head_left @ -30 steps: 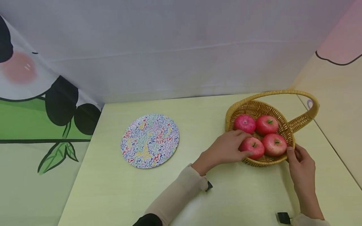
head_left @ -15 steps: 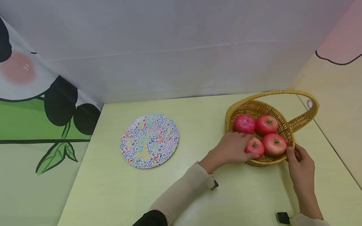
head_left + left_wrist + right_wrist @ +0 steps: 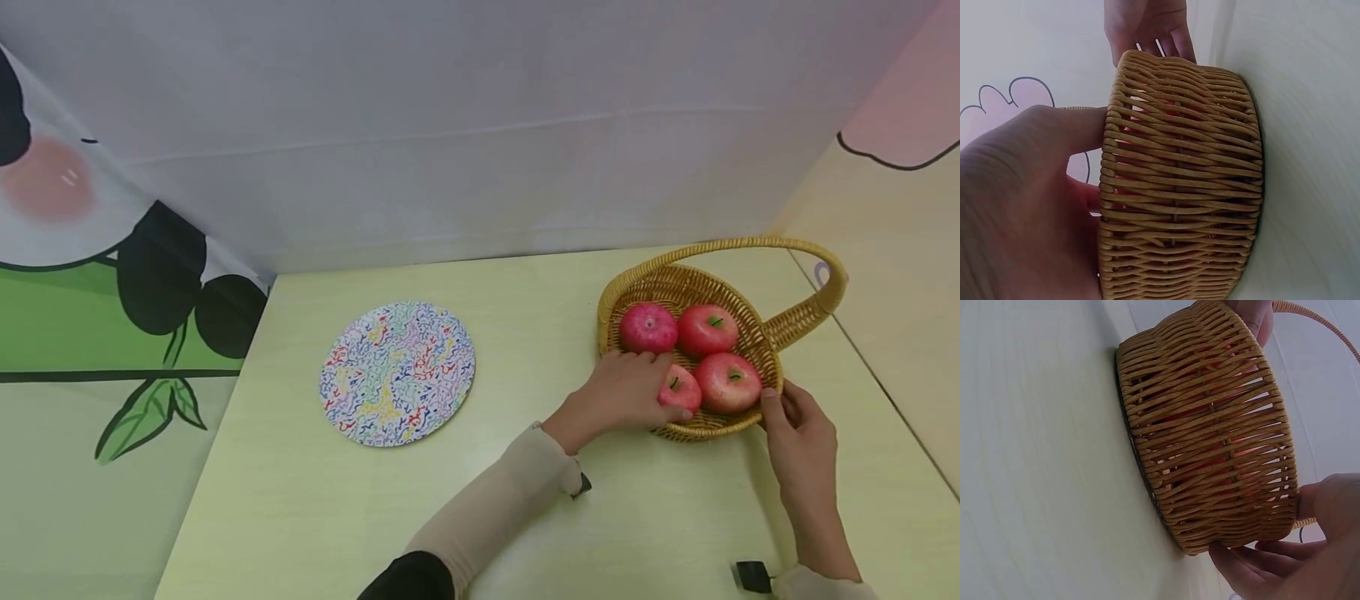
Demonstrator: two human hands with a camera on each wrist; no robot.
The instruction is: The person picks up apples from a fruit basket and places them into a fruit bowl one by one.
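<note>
A wicker basket [image 3: 768, 354] with an arched handle holds several red apples. My left hand [image 3: 630, 390] reaches over its near left rim and grips the nearest apple [image 3: 684, 387], thumb in front and fingers behind. That hand covers the apple's left side. The left wrist view shows the thumb and palm [image 3: 1016, 200] at the rim, with the fingertips hidden behind the woven wall [image 3: 1179, 169]. On the basket's right side, my right hand [image 3: 804, 446] holds the rim, thumb on top and fingers against the outside wall [image 3: 1210, 444].
To the left on the pale table [image 3: 300, 517] lies a round board [image 3: 397, 375] with a colourful squiggle pattern. A pale cloth wall [image 3: 480, 167] rises behind the table's back edge. The basket's handle [image 3: 813, 250] leans out to the back right.
My left hand has slid a little to the right over the nearest apple and hides more of it. The right hand stays on the basket's rim.
</note>
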